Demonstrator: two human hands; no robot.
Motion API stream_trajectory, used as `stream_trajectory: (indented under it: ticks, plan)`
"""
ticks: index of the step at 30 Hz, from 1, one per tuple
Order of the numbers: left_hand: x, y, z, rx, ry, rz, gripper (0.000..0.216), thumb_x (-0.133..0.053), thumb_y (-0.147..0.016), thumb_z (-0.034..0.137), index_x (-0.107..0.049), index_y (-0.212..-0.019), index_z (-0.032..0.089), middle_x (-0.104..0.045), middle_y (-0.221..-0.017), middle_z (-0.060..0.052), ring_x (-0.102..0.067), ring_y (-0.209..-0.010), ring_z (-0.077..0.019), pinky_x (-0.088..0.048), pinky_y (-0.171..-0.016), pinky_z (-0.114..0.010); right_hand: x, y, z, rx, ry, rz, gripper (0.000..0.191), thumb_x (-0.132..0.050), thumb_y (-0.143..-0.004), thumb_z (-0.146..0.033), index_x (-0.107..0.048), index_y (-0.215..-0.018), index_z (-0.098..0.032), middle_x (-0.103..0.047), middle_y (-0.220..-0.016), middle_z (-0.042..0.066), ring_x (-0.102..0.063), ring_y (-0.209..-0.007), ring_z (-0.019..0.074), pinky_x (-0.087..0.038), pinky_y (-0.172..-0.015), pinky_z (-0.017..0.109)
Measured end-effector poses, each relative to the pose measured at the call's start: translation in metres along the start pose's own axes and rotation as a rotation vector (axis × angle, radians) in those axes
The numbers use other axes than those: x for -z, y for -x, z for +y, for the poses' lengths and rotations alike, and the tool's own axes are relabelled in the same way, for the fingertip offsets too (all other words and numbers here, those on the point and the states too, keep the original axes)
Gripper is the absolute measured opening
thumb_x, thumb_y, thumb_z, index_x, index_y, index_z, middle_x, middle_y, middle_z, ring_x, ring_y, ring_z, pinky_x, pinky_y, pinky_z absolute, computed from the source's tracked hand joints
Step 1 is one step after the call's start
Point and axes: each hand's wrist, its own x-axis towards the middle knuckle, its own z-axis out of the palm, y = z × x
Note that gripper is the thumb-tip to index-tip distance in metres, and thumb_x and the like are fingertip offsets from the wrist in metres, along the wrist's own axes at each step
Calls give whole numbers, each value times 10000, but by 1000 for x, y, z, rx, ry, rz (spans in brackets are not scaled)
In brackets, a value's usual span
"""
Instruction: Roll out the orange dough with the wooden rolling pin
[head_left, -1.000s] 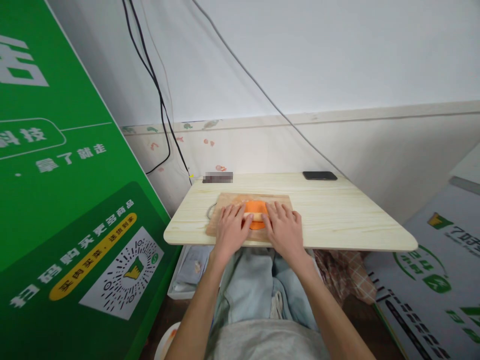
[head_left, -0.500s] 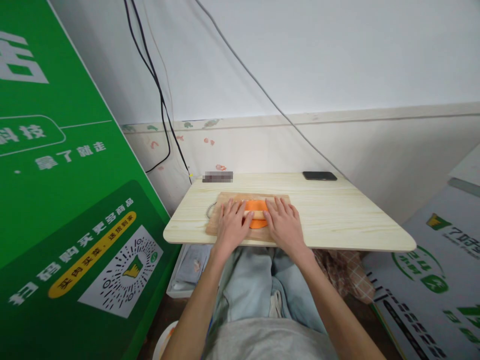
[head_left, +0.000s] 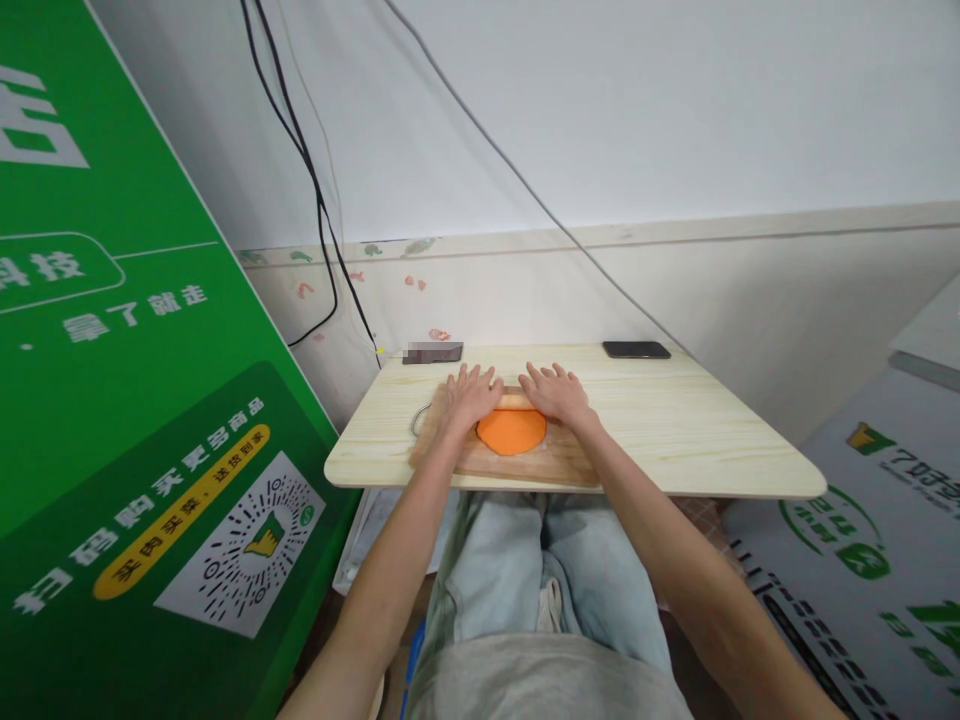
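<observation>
Both your hands were palm down on the rolling pin [head_left: 514,402], one toward each end. Left hand [head_left: 474,395]: open, fingers stretched out past the pin, not wrapped around it. Right hand [head_left: 556,392]: same, mirrored. Probably held that way so the pin could turn freely under the palms with even load on both sides. Pin ends were hidden under your hands, so I couldn't tell if it had handles.

Orange dough, by the look of it [head_left: 511,434], lay flat and roughly round on the cutting board [head_left: 491,464], on your side of the pin. Pin was at its far edge; couldn't tell if it pressed on that edge or sat just past it. Neither hand seemed to touch the visible part.

Board was close to the near edge of the surface [head_left: 712,430], likely to keep your reach short. Its metal loop [head_left: 420,419] pointed left, out of the pin's way. Black phone [head_left: 636,350] and a partly blurred dark object [head_left: 433,353] sat at the back, well apart from the dough, presumably for elbow room.
</observation>
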Motion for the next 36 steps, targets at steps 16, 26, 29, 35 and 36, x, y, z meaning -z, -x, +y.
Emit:
stream_trajectory:
  ticks: [16,26,29,35,36]
  plan:
    - [1,-2,-1,-11,-22,11,563,-289,-1152,451,-704,-1514,333,-670,-1620,-55,-506,-1567,-335,-385,-1310,-594,6,0,1,52,66,-10,606,-201,-1180,-464,-560,-1623,-259,-648,-1598,168,-523,-1496,346,-433,-1184,526]
    - [6,-9,-1,-56,-65,-46,539,-297,-1139,406,-749,-1420,314,-716,-1557,-62,-606,-1456,-331,-468,-1245,-601,9,9,-5,35,63,70,595,-235,-1182,-453,-615,-1590,-244,-696,-1545,174,-573,-1459,346,-459,-1164,527]
    - [7,3,-3,-83,-81,-48,546,-300,-1136,395,-740,-1450,324,-679,-1609,-58,-518,-1565,-354,-428,-1275,-645,3,22,-9,20,76,136,582,-266,-1188,-442,-622,-1593,-222,-690,-1570,157,-517,-1541,334,-413,-1227,515]
    - [-4,52,-13,-157,-67,58,606,-267,-1159,347,-541,-1689,241,-591,-1703,-88,-433,-1654,-308,-365,-1356,-533,-19,68,-13,98,60,283,616,-250,-1191,-403,-597,-1642,-167,-612,-1676,144,-432,-1642,332,-339,-1309,495]
    - [-7,62,-15,-165,-55,80,610,-258,-1164,343,-524,-1701,231,-576,-1715,-90,-441,-1651,-297,-356,-1366,-520,-23,78,-13,117,53,309,619,-251,-1188,-397,-599,-1642,-159,-606,-1682,143,-443,-1636,336,-336,-1314,496]
